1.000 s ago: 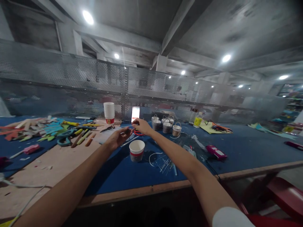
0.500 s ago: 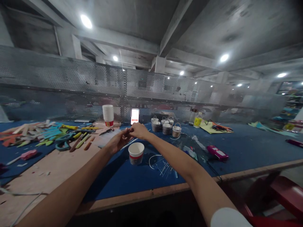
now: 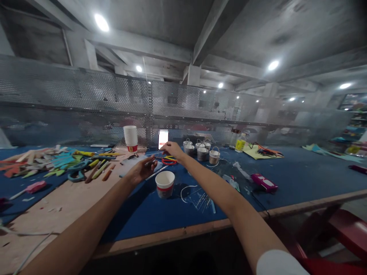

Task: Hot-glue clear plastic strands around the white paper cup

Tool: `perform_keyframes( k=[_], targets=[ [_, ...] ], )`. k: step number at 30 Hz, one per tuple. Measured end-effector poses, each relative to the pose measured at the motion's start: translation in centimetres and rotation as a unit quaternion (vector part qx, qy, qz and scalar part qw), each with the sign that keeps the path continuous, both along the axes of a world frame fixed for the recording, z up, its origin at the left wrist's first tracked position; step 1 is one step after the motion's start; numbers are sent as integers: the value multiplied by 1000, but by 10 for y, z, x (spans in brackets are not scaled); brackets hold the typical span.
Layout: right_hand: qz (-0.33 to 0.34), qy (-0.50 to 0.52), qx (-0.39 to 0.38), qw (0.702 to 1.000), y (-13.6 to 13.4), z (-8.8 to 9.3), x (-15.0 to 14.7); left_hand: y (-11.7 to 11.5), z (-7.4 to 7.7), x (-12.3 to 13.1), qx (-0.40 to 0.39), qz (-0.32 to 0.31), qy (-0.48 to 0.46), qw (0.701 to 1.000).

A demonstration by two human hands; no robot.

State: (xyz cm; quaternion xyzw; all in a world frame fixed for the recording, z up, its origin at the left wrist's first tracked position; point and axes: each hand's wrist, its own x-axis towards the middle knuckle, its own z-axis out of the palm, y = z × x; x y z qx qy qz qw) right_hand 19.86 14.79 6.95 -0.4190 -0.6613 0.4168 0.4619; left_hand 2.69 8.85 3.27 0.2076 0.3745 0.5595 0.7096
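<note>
My left hand [image 3: 143, 169] hovers over the table behind the paper cup, its fingers curled; whatever lies between them is too small to make out. Higher and to the right, my right hand [image 3: 173, 149] pinches thumb and fingertips together, with any held piece too fine to name. Between and below the hands show the red and yellow handles of what look like scissors [image 3: 169, 162]. Nearest to me stands an upright paper cup [image 3: 165, 184], white inside, with a red band and a greyish lower part. A thin clear rod [image 3: 157, 172] lies behind it.
Several small handled cup baskets [image 3: 202, 153] stand behind my right forearm. A stack of paper cups [image 3: 131, 138] and a lit phone [image 3: 163, 139] are at the back. Cut strips [image 3: 192, 199], a purple box [image 3: 264, 182], blue-handled scissors [image 3: 78, 170] and coloured pieces [image 3: 34, 160] lie around.
My hands, together before, have drawn apart: the left slightly down, the right slightly up. The red and yellow handles now show between them.
</note>
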Motion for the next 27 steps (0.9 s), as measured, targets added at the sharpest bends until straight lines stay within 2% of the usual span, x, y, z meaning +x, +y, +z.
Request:
perform_keyframes(
  k=[6,13,21,27],
  targets=[
    [-20,185,-67,980,-3,24,25,3,4,-7,11,22,-21,999],
    [-55,323,-86,941,-11,50,76,7,5,-21,56,40,-65,995],
    [-176,418,-15,891,-11,65,146,12,2,-31,70,35,-90,993],
    [-270,435,70,856,-9,79,202,11,7,-35,72,45,-95,992]
  ],
)
